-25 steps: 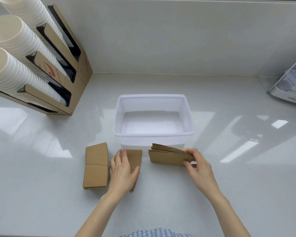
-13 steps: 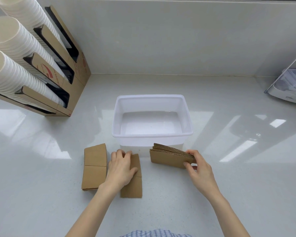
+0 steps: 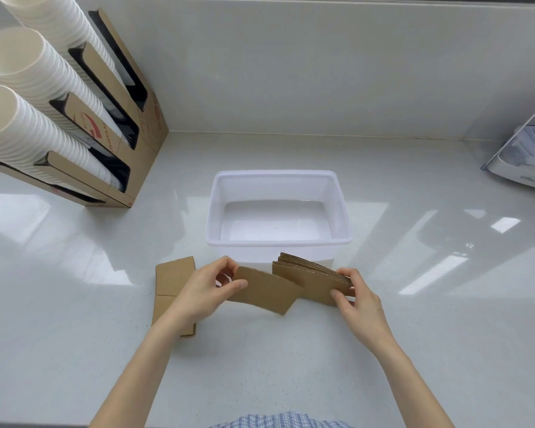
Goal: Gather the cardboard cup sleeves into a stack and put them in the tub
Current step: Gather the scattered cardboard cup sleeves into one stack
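Observation:
A white plastic tub (image 3: pixel 278 242) stands in the middle of the counter with nothing inside. My right hand (image 3: pixel 357 299) pinches the right end of a stack of brown cardboard sleeves (image 3: pixel 314 278), held just in front of the tub. My left hand (image 3: pixel 206 288) grips the left end of a single flat sleeve (image 3: pixel 264 290), lifted off the counter, its right end overlapping the stack. Another flat sleeve (image 3: pixel 173 278) lies on the counter to the left, partly hidden under my left wrist.
A cardboard dispenser (image 3: pixel 130 125) holding rows of white paper cups (image 3: pixel 28 97) sits at the back left. A clear plastic holder (image 3: pixel 528 159) stands at the right edge. The wall runs behind the tub.
My left hand has lifted the single sleeve off the counter, turned it sideways and moved it right toward the stack. The right hand has held the stack in place.

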Motion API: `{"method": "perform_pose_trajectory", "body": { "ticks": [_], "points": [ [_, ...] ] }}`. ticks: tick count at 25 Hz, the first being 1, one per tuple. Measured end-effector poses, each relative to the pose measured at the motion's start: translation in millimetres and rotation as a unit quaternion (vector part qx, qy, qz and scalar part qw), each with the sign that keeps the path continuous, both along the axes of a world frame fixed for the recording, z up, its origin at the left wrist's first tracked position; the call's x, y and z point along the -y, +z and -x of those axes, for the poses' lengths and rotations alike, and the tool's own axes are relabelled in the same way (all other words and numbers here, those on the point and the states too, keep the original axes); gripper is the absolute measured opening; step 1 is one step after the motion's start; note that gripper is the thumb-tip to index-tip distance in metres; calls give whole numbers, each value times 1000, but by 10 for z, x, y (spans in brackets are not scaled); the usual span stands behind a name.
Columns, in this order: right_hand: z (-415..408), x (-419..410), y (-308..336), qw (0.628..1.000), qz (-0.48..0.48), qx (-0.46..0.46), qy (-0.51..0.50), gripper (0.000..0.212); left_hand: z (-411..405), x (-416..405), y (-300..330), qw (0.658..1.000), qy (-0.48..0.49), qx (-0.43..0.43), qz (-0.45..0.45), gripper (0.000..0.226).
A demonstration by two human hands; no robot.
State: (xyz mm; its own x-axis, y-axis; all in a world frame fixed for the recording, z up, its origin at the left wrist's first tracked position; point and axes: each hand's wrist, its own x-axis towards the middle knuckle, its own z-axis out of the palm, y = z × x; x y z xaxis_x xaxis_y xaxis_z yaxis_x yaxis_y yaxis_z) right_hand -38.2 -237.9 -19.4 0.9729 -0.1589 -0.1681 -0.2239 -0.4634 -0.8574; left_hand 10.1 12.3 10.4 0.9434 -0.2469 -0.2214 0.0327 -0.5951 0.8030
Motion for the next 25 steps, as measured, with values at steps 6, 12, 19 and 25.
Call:
{"method": "perform_pose_trajectory", "body": {
  "ticks": [6, 12, 19, 25],
  "points": [
    [-3, -54, 5, 1000, -15, -4, 23, 25, 102, 189, -122, 998, 41, 13, 40, 20],
    [15, -76, 17, 997, -10, -13, 75, 30, 103, 383, -321, 994, 75, 23, 75, 25],
    [60, -83, 2, 997, -25, -21, 76, 38, 107, 484, -415, 990, 96, 10, 102, 25],
    [73, -246, -77, 996, -32, -21, 76, 44, 183, 551, -451, 990, 114, 55, 62, 34]
  ]
}}
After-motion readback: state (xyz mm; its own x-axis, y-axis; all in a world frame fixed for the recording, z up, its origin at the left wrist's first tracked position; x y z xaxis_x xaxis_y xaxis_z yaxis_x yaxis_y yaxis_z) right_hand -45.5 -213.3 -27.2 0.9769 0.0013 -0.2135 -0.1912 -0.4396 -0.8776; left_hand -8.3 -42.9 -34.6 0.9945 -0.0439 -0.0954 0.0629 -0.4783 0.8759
